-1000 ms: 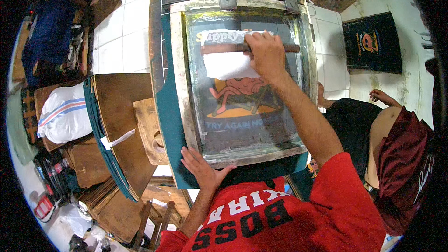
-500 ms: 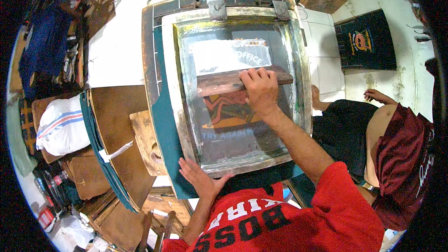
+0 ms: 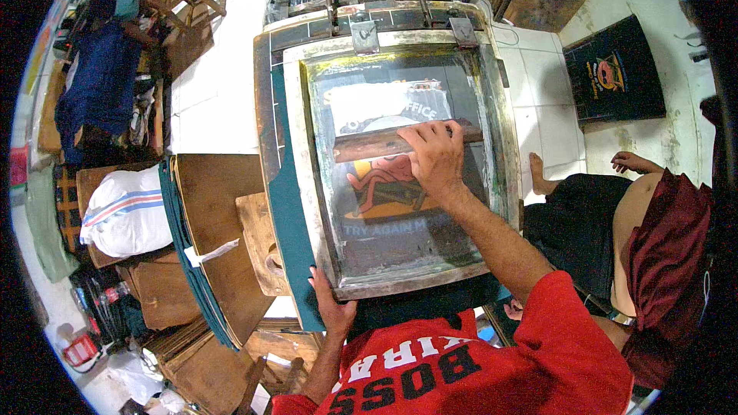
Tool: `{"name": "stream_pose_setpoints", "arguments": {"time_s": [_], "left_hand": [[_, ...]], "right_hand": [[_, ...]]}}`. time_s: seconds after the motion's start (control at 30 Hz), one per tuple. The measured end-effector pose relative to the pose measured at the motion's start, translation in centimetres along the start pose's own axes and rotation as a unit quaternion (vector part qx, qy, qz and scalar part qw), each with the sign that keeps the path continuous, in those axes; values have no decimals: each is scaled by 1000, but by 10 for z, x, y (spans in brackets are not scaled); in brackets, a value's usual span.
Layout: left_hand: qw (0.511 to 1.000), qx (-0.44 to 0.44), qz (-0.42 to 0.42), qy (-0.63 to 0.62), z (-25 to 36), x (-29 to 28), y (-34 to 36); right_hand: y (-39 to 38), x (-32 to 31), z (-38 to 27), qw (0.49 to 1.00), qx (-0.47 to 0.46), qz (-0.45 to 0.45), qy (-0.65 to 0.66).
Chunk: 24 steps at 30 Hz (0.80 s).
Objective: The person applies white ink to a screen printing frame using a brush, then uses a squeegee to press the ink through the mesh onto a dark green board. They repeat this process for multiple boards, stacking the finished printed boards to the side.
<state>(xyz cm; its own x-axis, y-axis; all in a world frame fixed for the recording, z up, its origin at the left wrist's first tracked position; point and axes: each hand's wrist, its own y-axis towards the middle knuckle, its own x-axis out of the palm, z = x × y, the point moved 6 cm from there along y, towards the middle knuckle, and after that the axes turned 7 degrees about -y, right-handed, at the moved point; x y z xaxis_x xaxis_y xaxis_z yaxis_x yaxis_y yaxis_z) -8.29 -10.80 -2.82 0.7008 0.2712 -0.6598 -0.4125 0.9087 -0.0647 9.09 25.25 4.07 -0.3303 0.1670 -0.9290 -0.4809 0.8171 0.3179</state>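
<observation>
My right hand is closed over the dark wooden handle of a squeegee. The squeegee lies across the mesh of a screen-printing frame, at mid-height. Through the mesh below it, an orange and red printed picture shows; a white patch lies above it. At the frame's near left corner, my left hand grips the edge, fingers along the outer side and thumb partly hidden. Dark green fabric lies beneath the frame on a board. Two metal hinge clamps hold the frame's far edge.
Left stands a brown board with folded dark green cloth and a white bundle. A person in a maroon shirt is at the right. A black printed panel leans on the wall. Another person is far left.
The whole view has shifted slightly right and down. My left hand has gone from spread fingers beside the corner to a closer hold on it. The squeegee stays near mid-frame in my right hand.
</observation>
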Motion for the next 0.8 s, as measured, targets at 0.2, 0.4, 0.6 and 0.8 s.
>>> {"name": "stream_pose_setpoints", "arguments": {"time_s": [0.2, 0.4, 0.6, 0.8], "left_hand": [[997, -28, 12, -67, -15, -4, -19], [995, -28, 25, -90, 0, -13, -16], [996, 19, 31, -83, 22, -21, -7], [997, 47, 33, -47, 28, -23, -5]], "right_hand": [[-5, -4, 3, 999, -9, 20, 25], [5, -11, 0, 1000, -2, 26, -6], [38, -11, 4, 998, -14, -47, -26], [64, -30, 9, 999, -42, -9, -33]]}}
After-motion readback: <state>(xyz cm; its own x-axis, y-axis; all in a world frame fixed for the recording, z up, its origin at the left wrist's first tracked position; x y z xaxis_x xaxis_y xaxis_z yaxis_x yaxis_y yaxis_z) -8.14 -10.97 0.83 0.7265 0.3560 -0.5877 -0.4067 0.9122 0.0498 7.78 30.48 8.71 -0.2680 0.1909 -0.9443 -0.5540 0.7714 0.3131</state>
